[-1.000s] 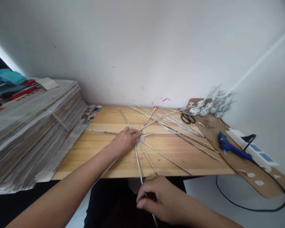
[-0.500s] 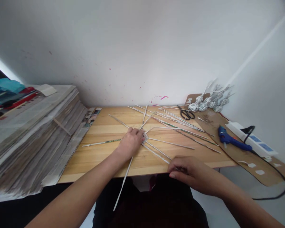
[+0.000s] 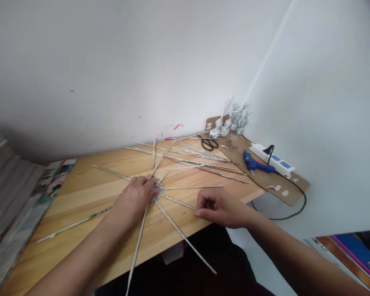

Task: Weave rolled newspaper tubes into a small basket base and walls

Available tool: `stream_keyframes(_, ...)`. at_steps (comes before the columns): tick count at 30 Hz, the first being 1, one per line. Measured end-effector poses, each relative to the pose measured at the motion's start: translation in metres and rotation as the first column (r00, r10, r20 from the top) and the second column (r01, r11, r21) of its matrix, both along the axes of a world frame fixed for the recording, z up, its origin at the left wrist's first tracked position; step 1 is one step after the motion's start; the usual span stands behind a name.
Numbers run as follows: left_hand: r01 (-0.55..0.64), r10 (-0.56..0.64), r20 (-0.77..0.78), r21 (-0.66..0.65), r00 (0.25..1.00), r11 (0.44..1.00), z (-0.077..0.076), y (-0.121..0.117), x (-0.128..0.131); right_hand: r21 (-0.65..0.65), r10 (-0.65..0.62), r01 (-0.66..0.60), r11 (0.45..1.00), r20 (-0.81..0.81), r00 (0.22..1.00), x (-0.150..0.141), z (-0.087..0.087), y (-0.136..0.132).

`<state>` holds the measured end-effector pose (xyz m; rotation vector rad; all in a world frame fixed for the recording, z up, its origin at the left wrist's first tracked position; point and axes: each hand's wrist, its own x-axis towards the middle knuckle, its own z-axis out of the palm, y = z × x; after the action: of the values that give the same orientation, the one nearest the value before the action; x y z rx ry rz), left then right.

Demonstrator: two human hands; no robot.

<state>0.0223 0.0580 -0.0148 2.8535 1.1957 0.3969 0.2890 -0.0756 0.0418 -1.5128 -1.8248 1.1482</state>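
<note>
Rolled-paper spoke weave (image 3: 158, 191): small round woven centre flat on the tabletop (image 3: 80, 176), mid-board, straight paper spokes (image 3: 185, 237) radiating from it. Two spokes run out past the near edge.

Left hand (image 3: 137, 191): laid over the left side of the centre, fingers close together and bent down onto it. Thumb hidden; cannot tell whether it pinches.

Right hand (image 3: 217, 207): above the near edge, right of the centre. Fingers curled, thumb just beneath, at the outer end of one spoke; cannot tell whether the tip is gripped.

Left side: tall stack of paper sheets (image 3: 6, 185), with printed paper (image 3: 57, 181) beside it on the board.

Right side: brown cardboard (image 3: 262, 187) with white scraps, carrying a blue glue gun (image 3: 259, 165), nozzle end toward the wall. White power strip (image 3: 274, 158) just beyond, black plug in it, black cable (image 3: 304, 201) looping off the cardboard.

Farther back: loose paper sticks (image 3: 203, 153), overlapping; black-handled scissors (image 3: 209, 143) past their right part.

Far corner: silvery-white bulbous woven bundles (image 3: 225, 129), thin stems up. Behind all, pale wall (image 3: 126, 61), pink marks low down.
</note>
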Motion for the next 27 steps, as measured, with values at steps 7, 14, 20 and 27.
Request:
stream_keyframes(7,0.040,-0.039,0.021,-0.023,0.999,0.999,0.002,0.008,-0.004,0.219,-0.223,0.175,0.960,0.217,0.950,0.044,-0.002,0.010)
stream_keyframes(14,0.047,-0.043,0.059,-0.067,0.997,0.997,0.006,-0.001,-0.004,0.428,-0.564,0.380,0.820,0.718,0.408,0.152,0.013,0.005)
stream_keyframes(20,0.030,-0.024,0.056,-0.106,0.998,0.994,0.011,-0.001,-0.003,0.237,-0.355,0.440,0.866,0.911,0.208,0.195,0.009,0.006)
stream_keyframes(27,0.010,-0.010,0.002,-0.152,1.000,0.988,0.023,-0.006,-0.001,0.304,-0.443,0.412,0.859,0.844,0.301,0.181,0.021,0.013)
